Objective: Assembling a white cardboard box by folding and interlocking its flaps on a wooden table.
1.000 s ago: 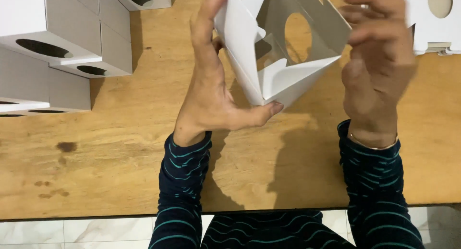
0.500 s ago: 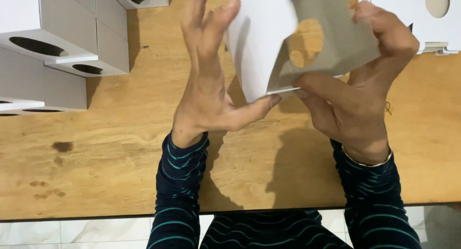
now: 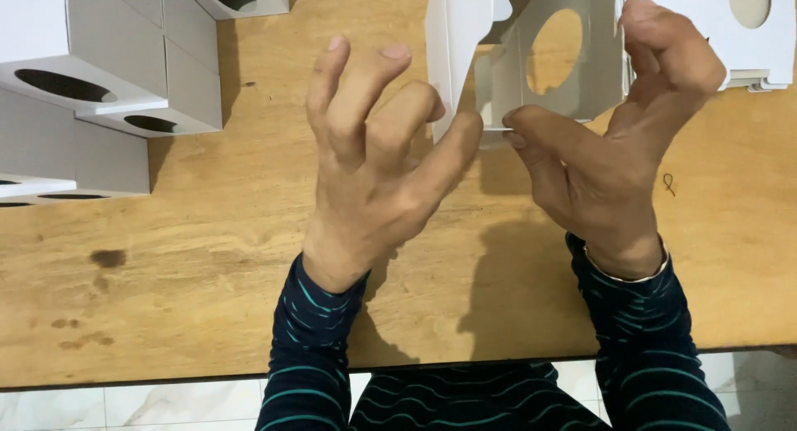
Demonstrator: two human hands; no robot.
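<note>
While the wooden counter (image 3: 207, 265) carries folded white boxes (image 3: 91, 82) at far left, a half-folded white cardboard box (image 3: 531, 57) is held above it; the right hand (image 3: 614, 149) pinches its lower edge, and the left hand (image 3: 382, 165), fingers spread, touches its side.

A white cardboard box (image 3: 531, 61), half-folded with a round cutout, is held upright above the table.
</note>
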